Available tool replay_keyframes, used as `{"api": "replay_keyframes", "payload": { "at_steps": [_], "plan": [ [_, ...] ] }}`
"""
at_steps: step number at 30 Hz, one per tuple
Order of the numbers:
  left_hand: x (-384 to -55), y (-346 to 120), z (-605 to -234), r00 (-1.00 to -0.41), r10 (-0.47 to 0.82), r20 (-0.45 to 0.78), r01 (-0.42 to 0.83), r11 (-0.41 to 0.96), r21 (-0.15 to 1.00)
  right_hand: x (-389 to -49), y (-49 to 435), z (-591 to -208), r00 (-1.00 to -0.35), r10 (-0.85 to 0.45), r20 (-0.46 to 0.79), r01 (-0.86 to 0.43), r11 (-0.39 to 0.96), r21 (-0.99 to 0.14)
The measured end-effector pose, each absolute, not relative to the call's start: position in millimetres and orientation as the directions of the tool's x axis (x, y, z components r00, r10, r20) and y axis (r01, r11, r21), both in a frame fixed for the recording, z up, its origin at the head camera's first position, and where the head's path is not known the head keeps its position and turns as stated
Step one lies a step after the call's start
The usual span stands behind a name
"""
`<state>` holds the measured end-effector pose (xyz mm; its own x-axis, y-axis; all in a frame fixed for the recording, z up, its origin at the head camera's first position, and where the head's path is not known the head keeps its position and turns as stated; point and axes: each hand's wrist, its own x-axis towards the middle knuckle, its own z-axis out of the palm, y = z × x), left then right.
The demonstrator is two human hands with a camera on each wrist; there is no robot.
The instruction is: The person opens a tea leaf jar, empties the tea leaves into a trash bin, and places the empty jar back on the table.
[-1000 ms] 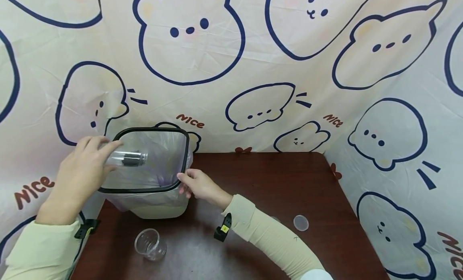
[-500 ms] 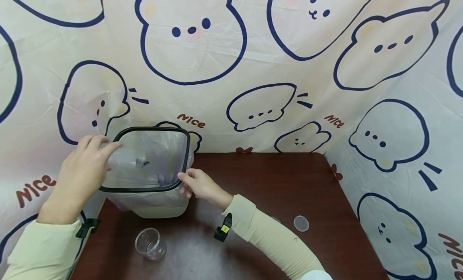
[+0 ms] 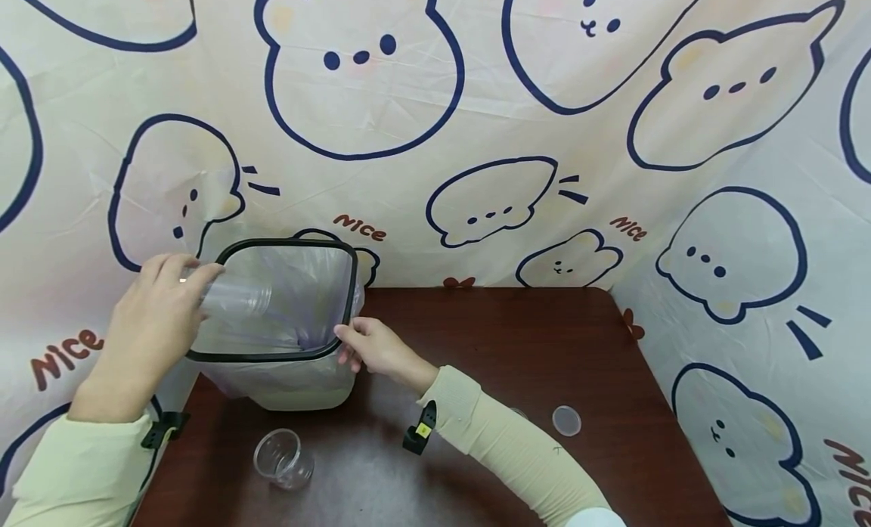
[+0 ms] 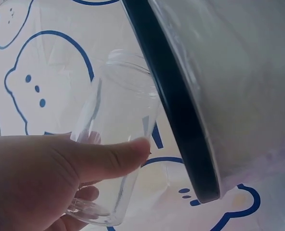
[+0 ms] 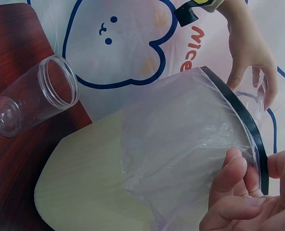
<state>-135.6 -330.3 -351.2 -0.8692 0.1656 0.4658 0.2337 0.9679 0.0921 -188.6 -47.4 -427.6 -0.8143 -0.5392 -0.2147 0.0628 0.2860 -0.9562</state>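
My left hand [image 3: 153,323] grips a clear plastic jar [image 3: 240,296], thumb and fingers wrapped round its lower end. The jar lies on its side, its open mouth over the inside of a pale trash bin [image 3: 299,395]. Nothing shows inside the jar in the left wrist view, where its mouth is right at the bin's black rim [image 4: 176,106]. My right hand [image 3: 381,351] pinches the rim's near right side; its curled fingers press against the translucent bin liner [image 5: 181,139] outside. The bottom of the bin is hidden.
A second clear jar [image 3: 282,460], lidless, stands on the dark brown table [image 3: 476,338] in front of the bin. A round translucent lid [image 3: 567,420] lies to the right, with another round edge [image 3: 519,412] partly behind my right sleeve. A cartoon-printed cloth [image 3: 408,194] hangs behind.
Dark contents at the jar's mouth a second ago are gone from it; the jar, barely visible half a second ago, shows clear now. My right hand keeps its hold on the rim.
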Motion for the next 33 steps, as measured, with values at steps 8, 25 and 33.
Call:
{"api": "replay_keyframes", "payload": {
  "at_steps": [8,25,33],
  "plan": [
    [-134.4,-330.1,-352.9,-0.885,0.119,0.449,0.200,0.970,0.135,-188.9,-47.6,-427.9,-0.815,-0.538,-0.214,0.060,0.288,-0.956],
    [-132.8,-332.8,-356.6,-0.930,0.036,0.365,0.135,0.959,0.250,-189.4,-47.4,-426.1,-0.811,-0.546,-0.211,0.051,0.293,-0.955],
    [-128.1,-332.0,-361.0,-0.923,-0.021,0.383,0.130,0.922,0.365,-189.5,-47.7,-426.8,-0.813,-0.547,-0.198,0.028,0.303,-0.952]
  ]
}}
